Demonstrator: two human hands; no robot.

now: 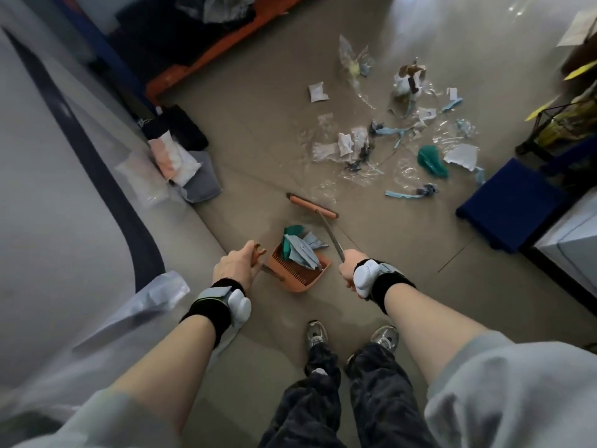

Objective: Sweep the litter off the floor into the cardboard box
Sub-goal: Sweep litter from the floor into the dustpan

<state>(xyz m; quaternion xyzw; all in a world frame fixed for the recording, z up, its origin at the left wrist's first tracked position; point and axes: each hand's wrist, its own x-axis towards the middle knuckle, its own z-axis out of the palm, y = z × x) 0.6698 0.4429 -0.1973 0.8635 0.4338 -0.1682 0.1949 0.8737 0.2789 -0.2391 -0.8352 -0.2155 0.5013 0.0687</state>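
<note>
Right hand [350,270] gripping broom handle [331,237], left hand [234,266] on dustpan [298,270].

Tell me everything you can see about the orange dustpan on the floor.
The orange plastic dustpan sits on the tan tiled floor between the hands, with a comb-like ridge of teeth inside. It holds blue-grey and green scraps. Its upright handle top is at the left hand, fingers loosely around it. The orange broom head lies just beyond, apart.

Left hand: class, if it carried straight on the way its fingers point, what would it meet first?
Probably the brown handle of the orange plastic dustpan: the left hand has its fingers extended toward it, about touching. Depth is unclear, so contact is uncertain.
</note>
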